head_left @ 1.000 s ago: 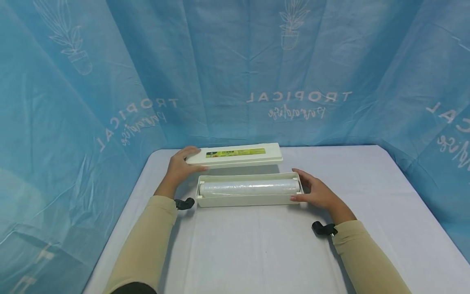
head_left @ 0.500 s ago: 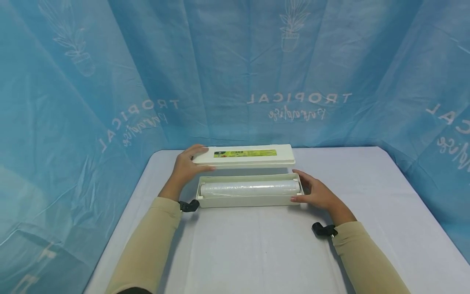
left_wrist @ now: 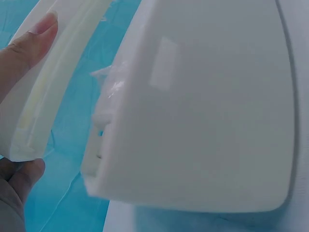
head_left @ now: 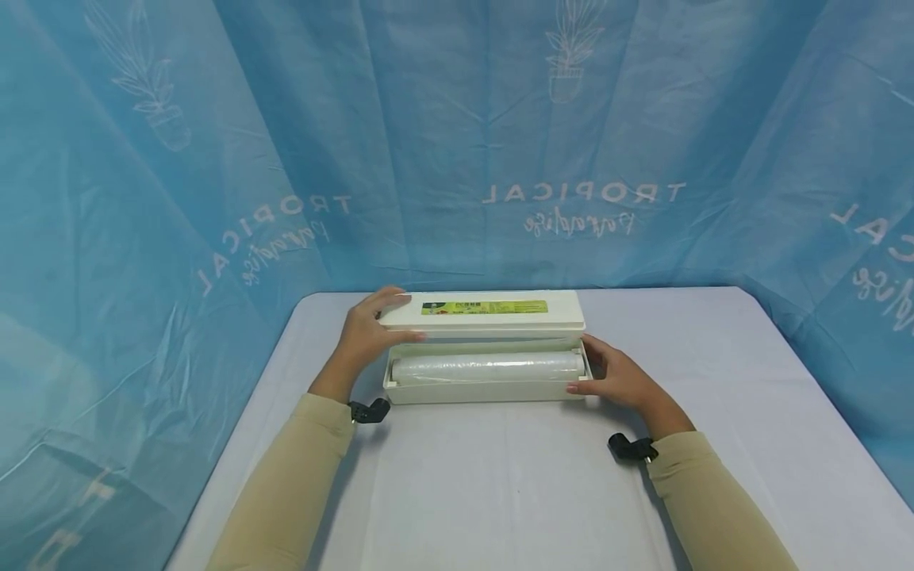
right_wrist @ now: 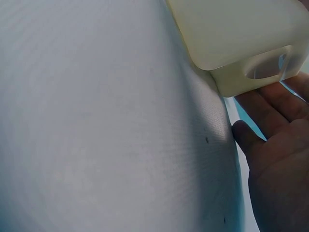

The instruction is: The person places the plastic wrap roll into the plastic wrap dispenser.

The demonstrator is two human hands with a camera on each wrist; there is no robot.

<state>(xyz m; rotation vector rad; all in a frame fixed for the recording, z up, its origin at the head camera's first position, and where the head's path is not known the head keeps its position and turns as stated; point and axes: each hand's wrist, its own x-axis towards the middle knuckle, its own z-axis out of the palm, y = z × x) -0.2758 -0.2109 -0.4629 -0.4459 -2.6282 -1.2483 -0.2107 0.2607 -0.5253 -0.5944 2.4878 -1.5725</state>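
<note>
My left hand (head_left: 367, 329) grips the left end of a long white lid (head_left: 500, 317) with a green and yellow label. In the left wrist view the thumb (left_wrist: 29, 53) presses on the lid's face, fingers at its end. The lid is held above and behind the open white box (head_left: 485, 393), overlapping its back rim in the head view. Inside the box lies a roll of cling film (head_left: 493, 366), running its full length. My right hand (head_left: 617, 373) holds the box's right end, thumb toward the front corner and fingers behind. A cut-out shows in that end wall (right_wrist: 265, 67).
A white cloth covers the table (head_left: 500, 492), on which the box stands near the middle. A blue printed curtain (head_left: 457, 143) hangs close behind and along both sides. Each wrist carries a small black camera (head_left: 370, 411).
My left hand has carried the lid to the right and down, lining it up more closely over the box. The right hand and the box have stayed in place.
</note>
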